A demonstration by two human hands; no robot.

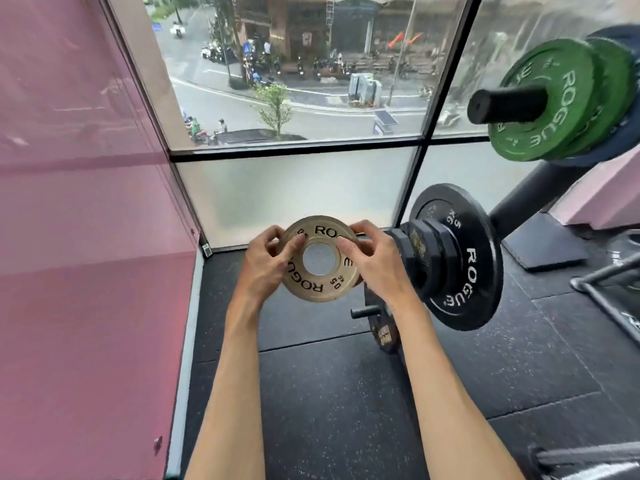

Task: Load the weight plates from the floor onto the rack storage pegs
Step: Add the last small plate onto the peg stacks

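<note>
A pink wall (pixel 86 237) closed the left side and a window (pixel 294 81) onto a street filled the far side, above a black rubber floor (pixel 346 393). At the far right, two green plates (pixel 550 98) sat on a high black peg (pixel 505 105) whose end stuck out toward the camera. Lower down, a large black plate (pixel 464 258) hung on another peg with smaller black plates (pixel 415 251) stacked on its near face. A short bare peg (pixel 365 311) stuck out leftward just below the hands. The small tan plate (pixel 320 285) was up off the floor, held upright between both hands with its lettered face toward the camera, just left of the black stack. The left hand (pixel 266 265) gripped its left edge and the right hand (pixel 374 261) its right edge. Each thumb pressed on the face near the centre hole, and the fingers curled round behind the rim.
</note>
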